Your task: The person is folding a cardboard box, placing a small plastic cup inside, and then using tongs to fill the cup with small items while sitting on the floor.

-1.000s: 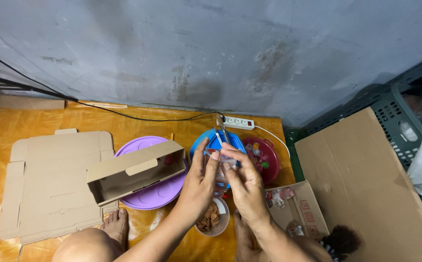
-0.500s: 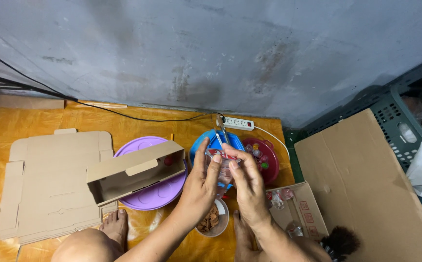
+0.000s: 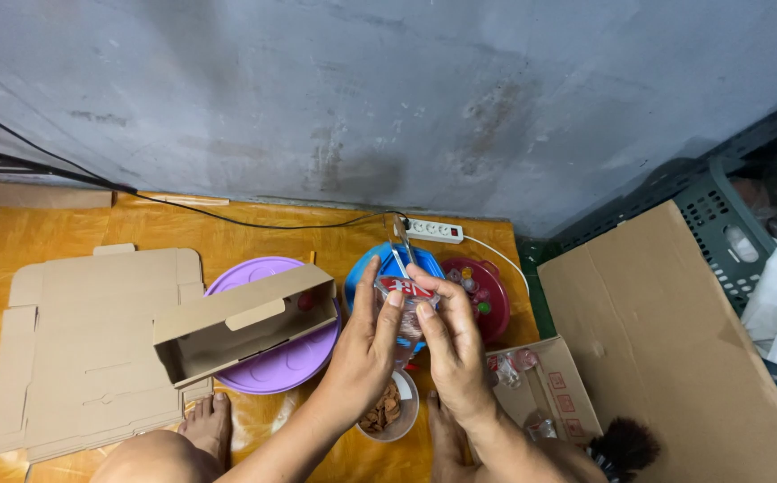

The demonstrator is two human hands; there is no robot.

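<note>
Grey concrete wall (image 3: 388, 98) fills the upper view; orange floor mat (image 3: 13, 241) lies below it. A large flat cardboard sheet (image 3: 675, 349) leans at right against a dark plastic crate (image 3: 719, 224). At left, an unfolded cardboard blank (image 3: 84, 340) lies flat, and a partly assembled cardboard box (image 3: 245, 326) rests across a purple round lid (image 3: 272, 358). Beyond the hands sit a blue basin (image 3: 366, 273) and a red bowl (image 3: 487, 295) of small mixed items, with a white power strip (image 3: 433, 231) near the wall. A small printed carton (image 3: 545, 389) sits at lower right. Left hand (image 3: 366, 344) and right hand (image 3: 451, 344) both grasp a small clear packet (image 3: 408, 309) with a red label, held above a small white bowl (image 3: 388, 411) with brown contents.
</note>
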